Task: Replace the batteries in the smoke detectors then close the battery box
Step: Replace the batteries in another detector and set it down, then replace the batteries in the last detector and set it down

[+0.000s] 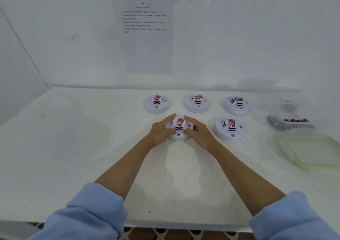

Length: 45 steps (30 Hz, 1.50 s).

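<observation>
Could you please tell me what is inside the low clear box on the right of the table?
Dark batteries lie in the box, a few with red ends. The picture is too blurred there to count them.

A white counter (pixel 73 148) with a rough, speckled surface fills a corner where a plain white back wall (pixel 239 46) meets a white side wall (pixel 14 65) on the left. A printed sheet (pixel 147 52) hangs on the back wall. Light is soft and even. Below the counter's front edge shows a floor (pixel 174 235) of reddish-brown patterned tiles.
</observation>
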### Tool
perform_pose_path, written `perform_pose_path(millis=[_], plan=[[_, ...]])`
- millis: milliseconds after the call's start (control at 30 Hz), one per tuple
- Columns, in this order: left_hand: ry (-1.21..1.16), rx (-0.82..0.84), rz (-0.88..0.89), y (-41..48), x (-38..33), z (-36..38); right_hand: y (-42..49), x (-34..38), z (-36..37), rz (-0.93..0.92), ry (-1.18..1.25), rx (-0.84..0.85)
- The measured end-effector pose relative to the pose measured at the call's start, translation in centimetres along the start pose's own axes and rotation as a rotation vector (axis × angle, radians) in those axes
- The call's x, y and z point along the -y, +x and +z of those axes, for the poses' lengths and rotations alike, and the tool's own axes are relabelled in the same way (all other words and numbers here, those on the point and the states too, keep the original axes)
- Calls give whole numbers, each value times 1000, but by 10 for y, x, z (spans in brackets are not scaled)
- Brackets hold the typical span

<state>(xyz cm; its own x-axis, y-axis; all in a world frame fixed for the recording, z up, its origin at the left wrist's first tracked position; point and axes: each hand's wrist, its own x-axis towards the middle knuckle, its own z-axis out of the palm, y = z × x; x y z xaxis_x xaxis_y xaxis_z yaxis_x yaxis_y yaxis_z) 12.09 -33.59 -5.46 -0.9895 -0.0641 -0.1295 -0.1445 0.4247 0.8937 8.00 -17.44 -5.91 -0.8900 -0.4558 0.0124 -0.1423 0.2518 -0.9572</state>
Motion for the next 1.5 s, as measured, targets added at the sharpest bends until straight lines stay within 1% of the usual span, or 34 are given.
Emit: perform_pose_path(millis=[167,267,333,433,467,533,600,700,800,867,967,1033,1100,1300,1367,1500], plan=[[-17,-20,6,-3,1,2,1,0,-1,37,-65,31],[-22,-29,44,-5,-2,0,2,5,-2,52,-92,36],[-35,-100,85,-5,-6,-6,6,11,-4,23,-120,2],[-134,-301,165,-3,-13,-27,20,26,-5,-6,-101,-65],[-151,-340,197,-1,-14,-35,27,30,-5,-7,-101,-72],[-156,-363,237,5,-15,-50,43,38,-1,2,-121,-58],[-153,-335,235,13,-14,-63,62,42,4,17,-153,-26],[-125,-247,190,30,-1,-82,85,40,11,57,-194,43],[-48,-151,51,54,9,-105,105,38,19,95,-241,104],[17,-91,5,72,15,-115,119,38,24,109,-297,117],[45,28,3,91,20,-119,136,38,31,107,-395,147],[62,79,10,100,23,-117,144,38,36,110,-434,189],[71,80,16,105,25,-115,150,36,40,116,-447,201],[83,9,36,110,26,-110,156,34,35,85,-481,152],[60,-14,52,110,18,-108,153,38,29,61,-458,126],[89,-30,91,112,-8,-99,145,47,3,26,-370,54]])
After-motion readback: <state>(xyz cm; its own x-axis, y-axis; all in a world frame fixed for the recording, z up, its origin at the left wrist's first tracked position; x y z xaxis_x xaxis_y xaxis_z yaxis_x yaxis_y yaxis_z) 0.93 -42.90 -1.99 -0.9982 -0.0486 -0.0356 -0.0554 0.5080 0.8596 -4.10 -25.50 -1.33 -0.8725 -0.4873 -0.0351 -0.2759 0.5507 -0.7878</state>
